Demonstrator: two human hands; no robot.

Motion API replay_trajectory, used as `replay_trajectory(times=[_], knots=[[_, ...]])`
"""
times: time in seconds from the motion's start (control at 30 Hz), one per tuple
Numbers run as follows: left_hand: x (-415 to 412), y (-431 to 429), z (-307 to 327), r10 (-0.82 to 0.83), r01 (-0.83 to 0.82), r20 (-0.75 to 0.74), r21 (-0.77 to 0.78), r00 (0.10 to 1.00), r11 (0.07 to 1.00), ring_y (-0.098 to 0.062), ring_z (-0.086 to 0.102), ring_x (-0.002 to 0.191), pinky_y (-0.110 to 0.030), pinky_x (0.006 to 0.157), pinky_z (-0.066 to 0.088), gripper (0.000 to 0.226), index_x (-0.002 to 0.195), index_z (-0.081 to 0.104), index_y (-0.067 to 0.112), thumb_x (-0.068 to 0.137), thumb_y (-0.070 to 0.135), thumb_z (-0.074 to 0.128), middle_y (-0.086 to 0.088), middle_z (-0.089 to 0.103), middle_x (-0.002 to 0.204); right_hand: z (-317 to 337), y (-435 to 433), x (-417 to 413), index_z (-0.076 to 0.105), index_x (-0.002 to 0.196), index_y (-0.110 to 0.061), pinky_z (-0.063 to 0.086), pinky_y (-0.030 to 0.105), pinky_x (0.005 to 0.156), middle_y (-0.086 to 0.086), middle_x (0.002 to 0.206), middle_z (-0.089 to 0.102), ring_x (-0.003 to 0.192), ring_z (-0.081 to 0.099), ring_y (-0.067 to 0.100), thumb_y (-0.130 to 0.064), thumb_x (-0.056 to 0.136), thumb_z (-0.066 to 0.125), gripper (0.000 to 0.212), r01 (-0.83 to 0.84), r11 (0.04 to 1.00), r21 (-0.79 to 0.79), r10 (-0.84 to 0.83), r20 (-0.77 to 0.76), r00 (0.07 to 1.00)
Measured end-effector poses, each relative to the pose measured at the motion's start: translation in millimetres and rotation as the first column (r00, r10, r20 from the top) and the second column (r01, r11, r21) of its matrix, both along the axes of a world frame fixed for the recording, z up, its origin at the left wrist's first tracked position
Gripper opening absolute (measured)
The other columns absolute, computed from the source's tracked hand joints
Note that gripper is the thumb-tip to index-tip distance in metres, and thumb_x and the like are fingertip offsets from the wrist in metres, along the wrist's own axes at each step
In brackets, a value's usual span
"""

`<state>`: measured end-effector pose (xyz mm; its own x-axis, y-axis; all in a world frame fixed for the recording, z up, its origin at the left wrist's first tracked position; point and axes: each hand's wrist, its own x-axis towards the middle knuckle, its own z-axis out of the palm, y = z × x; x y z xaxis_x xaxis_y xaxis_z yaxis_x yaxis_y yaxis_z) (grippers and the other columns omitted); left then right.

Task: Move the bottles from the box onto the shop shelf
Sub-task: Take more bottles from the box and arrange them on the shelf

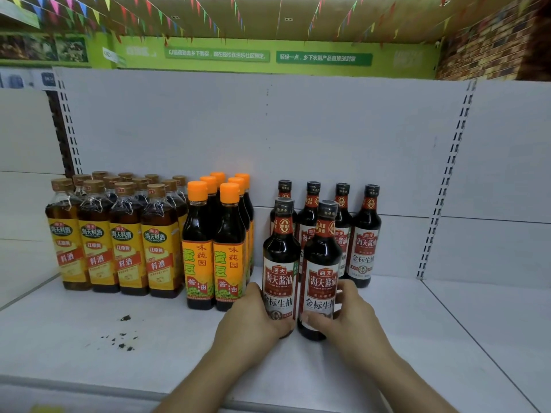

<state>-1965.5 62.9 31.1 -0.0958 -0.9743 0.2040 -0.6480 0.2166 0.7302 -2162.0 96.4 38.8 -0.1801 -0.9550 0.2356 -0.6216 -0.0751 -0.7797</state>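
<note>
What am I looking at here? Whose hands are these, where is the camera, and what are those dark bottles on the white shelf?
There is no machine here. These are a person's two bare hands, filmed by one wide-angle camera worn on the head, looking forward and down. The left hand grips the front-left bottle, and the right hand grips the front-right bottle. Both bottles are dark, black-capped and upright on the white shelf. Four matching bottles stand behind them. To the left are orange-capped bottles and brown-capped bottles with yellow labels. A few dark specks lie on the shelf.
</note>
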Motion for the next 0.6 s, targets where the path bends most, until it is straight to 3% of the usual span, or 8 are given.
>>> replay_trajectory(times=[0.33,0.5,0.6], knots=[[-11.3,-17.9,1.9,0.046,-0.046,0.001,0.007,0.999,0.999,-0.015,0.067,0.111,-0.032,0.089,0.056,0.069,0.124,0.050,0.026,0.071,0.049,0.087,0.010,0.068,0.126,0.9,-18.5,-0.4,0.048,0.121,-0.033,0.057,0.035,0.092,-0.021,0.111,0.067,0.100,0.065,-0.001,-0.038,0.075,0.088,0.061,0.007,1.000,-0.014,-0.007,0.033,0.999],[-17.4,-27.0,5.5,0.077,-0.077,0.020,0.009,0.997,0.997,-0.018,0.067,0.112,-0.030,0.087,0.054,0.071,0.127,0.049,0.022,0.073,0.047,0.087,0.007,0.068,0.126,0.5,-32.8,-0.8,0.047,0.121,-0.030,0.056,0.039,0.093,-0.018,0.115,0.066,0.105,0.066,0.008,-0.039,0.075,0.087,0.061,0.031,0.999,-0.019,-0.031,0.006,1.000],[-19.8,-33.4,7.1,0.087,-0.087,0.021,0.010,0.996,0.996,-0.020,0.068,0.111,-0.035,0.090,0.057,0.073,0.126,0.049,0.021,0.071,0.048,0.087,0.005,0.068,0.124,0.3,-41.1,-0.7,0.047,0.123,-0.032,0.056,0.038,0.093,-0.018,0.115,0.068,0.106,0.066,0.007,-0.037,0.075,0.087,0.063,0.033,0.999,-0.026,-0.033,0.003,0.999]])
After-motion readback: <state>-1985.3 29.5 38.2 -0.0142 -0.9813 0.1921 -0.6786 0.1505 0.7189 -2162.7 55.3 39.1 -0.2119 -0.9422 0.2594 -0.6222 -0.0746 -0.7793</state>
